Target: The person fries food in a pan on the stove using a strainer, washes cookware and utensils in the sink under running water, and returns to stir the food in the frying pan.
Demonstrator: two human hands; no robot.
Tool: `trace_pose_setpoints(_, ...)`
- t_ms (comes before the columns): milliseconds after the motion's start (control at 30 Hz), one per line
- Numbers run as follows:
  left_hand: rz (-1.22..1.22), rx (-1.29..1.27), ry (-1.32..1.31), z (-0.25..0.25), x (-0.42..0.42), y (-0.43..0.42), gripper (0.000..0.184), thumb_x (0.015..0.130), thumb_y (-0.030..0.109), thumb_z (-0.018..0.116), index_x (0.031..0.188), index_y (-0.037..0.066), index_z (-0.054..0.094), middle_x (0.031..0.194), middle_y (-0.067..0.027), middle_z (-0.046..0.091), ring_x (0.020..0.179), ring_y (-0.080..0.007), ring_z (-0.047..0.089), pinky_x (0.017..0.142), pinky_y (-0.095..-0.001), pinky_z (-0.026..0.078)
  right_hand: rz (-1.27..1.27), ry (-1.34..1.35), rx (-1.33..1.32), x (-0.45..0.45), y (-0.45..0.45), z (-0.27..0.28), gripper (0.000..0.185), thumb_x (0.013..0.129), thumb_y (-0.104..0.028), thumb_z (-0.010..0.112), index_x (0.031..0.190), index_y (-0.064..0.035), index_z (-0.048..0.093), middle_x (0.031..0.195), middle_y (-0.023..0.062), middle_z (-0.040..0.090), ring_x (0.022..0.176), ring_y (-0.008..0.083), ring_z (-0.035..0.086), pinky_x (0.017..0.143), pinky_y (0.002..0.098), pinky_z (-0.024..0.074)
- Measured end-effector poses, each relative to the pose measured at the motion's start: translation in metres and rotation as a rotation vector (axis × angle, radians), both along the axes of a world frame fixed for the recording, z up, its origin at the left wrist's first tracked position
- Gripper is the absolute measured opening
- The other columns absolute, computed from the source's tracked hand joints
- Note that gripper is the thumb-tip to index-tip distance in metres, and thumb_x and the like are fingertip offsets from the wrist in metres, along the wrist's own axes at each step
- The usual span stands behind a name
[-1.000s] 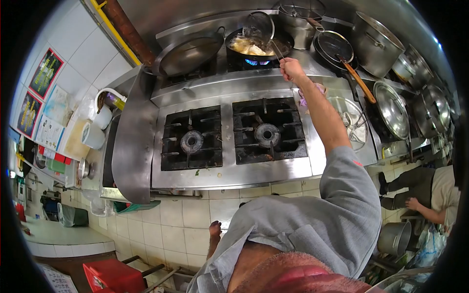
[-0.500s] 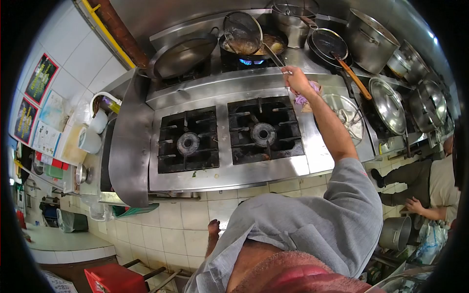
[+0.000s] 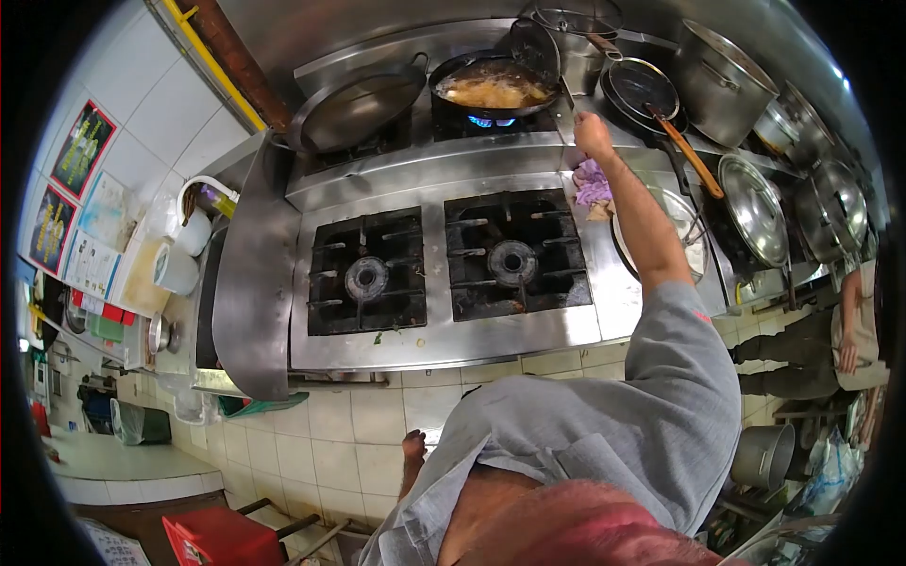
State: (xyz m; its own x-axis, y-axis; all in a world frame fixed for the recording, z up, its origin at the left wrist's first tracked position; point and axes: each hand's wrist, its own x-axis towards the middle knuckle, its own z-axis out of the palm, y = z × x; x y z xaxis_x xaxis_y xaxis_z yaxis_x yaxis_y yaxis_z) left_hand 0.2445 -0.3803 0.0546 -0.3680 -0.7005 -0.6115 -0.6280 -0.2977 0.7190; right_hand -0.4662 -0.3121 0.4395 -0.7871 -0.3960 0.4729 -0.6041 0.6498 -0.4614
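At lower centre, the left hand [image 3: 413, 445] is held low; its finger pose cannot be told. At centre, two black cast-iron burner grates [image 3: 366, 274] [image 3: 515, 253] are seen. At upper right of centre, the round dark-mesh metal strainer [image 3: 535, 49] is gripped by its handle in the closed right hand [image 3: 592, 137], tilted beside the black wok [image 3: 454, 106] of golden frying food [image 3: 495, 91].

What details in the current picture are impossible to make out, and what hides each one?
- Food: kind unclear; bubbling oil blurs it, head view.
- Strainer: handle's grip end hidden by the right hand, head view.
- Left hand: too small to tell whether it holds anything, head view.
- Posters: wording too small, head view.
- Co-worker: head cut off by the dark edge, head view.
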Motion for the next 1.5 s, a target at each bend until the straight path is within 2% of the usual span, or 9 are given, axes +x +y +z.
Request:
trace_pose_setpoints(67,0.016,0.012,-0.001,0.0,0.003,0.001,0.022,0.071,0.012,0.054,0.09,0.002,0.057,0.061,-0.005,0.048,0.049,-0.0146,0.046,0.039,-0.0299,0.039,0.107,-0.655,-0.306,-0.001,-0.01,0.002,0.01,0.078,-0.007,0.044,0.082,-0.0022,0.052,0.06,0.0134,0.055,0.048,0.0238,0.055,0.039,0.0378,0.0406)
trace_pose_setpoints(367,-0.181,-0.194,-0.006,-0.002,0.001,-0.004,0.023,0.072,0.012,0.053,0.093,0.003,0.057,0.066,-0.0063,0.049,0.055,-0.0153,0.049,0.043,-0.032,0.043,0.277,-1.239,-0.734,0.012,-0.038,0.011,0.004,0.081,-0.011,0.047,0.079,-0.0076,0.049,0.055,0.001,0.046,0.037,0.0085,0.038,0.033,0.0234,0.0295)
trace_pose_setpoints(600,-0.284,-0.313,0.153,-0.03,0.007,-0.012,0.026,0.072,0.012,0.054,0.095,0.001,0.056,0.068,-0.0067,0.052,0.051,-0.0137,0.047,0.041,-0.03,0.039,0.335,-1.127,-0.683,0.033,-0.041,0.009,0.004,0.08,-0.009,0.046,0.083,-0.0078,0.048,0.055,0.0008,0.045,0.036,0.0085,0.037,0.032,0.024,0.0296)
trace_pose_setpoints(667,-0.733,-0.822,0.055,-0.032,0.011,-0.018,0.028,0.072,0.011,0.054,0.097,-0.002,0.055,0.067,-0.0068,0.052,0.05,-0.0136,0.046,0.04,-0.0303,0.039,0.293,-0.962,-0.601,0.045,-0.034,0.014,0.007,0.079,-0.007,0.045,0.085,-0.0065,0.048,0.052,0.0005,0.044,0.033,0.009,0.037,0.03,0.0246,0.0279)
trace_pose_setpoints(800,-0.143,-0.214,0.189,-0.029,0.007,-0.008,0.015,0.07,0.009,0.056,0.082,0.001,0.058,0.066,-0.0073,0.052,0.049,-0.0149,0.046,0.041,-0.0311,0.04,0.281,-0.779,-0.477,0.053,-0.025,0.017,0.012,0.079,-0.007,0.045,0.09,-0.0045,0.049,0.051,0.0012,0.045,0.031,0.01,0.037,0.029,0.0251,0.0267)
trace_pose_setpoints(867,-0.808,-1.038,0.018,-0.032,0.014,-0.018,0.019,0.069,0.009,0.057,0.086,0.001,0.059,0.066,-0.0067,0.052,0.049,-0.0149,0.046,0.041,-0.0301,0.039,0.234,-0.594,-0.317,0.069,-0.017,0.032,0.019,0.079,-0.007,0.045,0.097,-0.0036,0.05,0.051,0.0023,0.046,0.032,0.0105,0.039,0.029,0.0263,0.0276)
trace_pose_setpoints(967,-0.412,-0.262,0.013,-0.036,0.012,-0.02,0.029,0.068,0.01,0.057,0.096,0.0,0.057,0.068,-0.0072,0.054,0.05,-0.0155,0.048,0.042,-0.0304,0.04,0.241,-0.464,-0.267,0.067,-0.009,0.028,0.024,0.079,-0.007,0.046,0.102,-0.004,0.051,0.05,0.0037,0.047,0.032,0.0112,0.04,0.029,0.0274,0.0282)
trace_pose_setpoints(1200,-0.168,-0.212,0.168,-0.034,0.0,-0.016,0.036,0.068,0.011,0.059,0.102,-0.001,0.055,0.073,-0.0081,0.056,0.056,-0.0169,0.05,0.044,-0.0299,0.042,0.225,-0.419,-0.288,0.086,0.007,0.034,0.026,0.077,-0.005,0.045,0.101,-0.0035,0.054,0.05,0.0041,0.047,0.032,0.0109,0.04,0.03,0.027,0.0283)
trace_pose_setpoints(1500,-0.492,-0.525,0.089,-0.046,0.023,-0.024,0.035,0.068,0.011,0.059,0.102,0.0,0.054,0.074,-0.0075,0.055,0.056,-0.0165,0.05,0.044,-0.0291,0.043,-0.012,-0.038,0.018,0.064,0.043,0.031,0.027,0.076,-0.009,0.043,0.1,-0.0053,0.053,0.089,0.0242,0.057,0.089,0.0383,0.053,0.074,0.047,0.042)
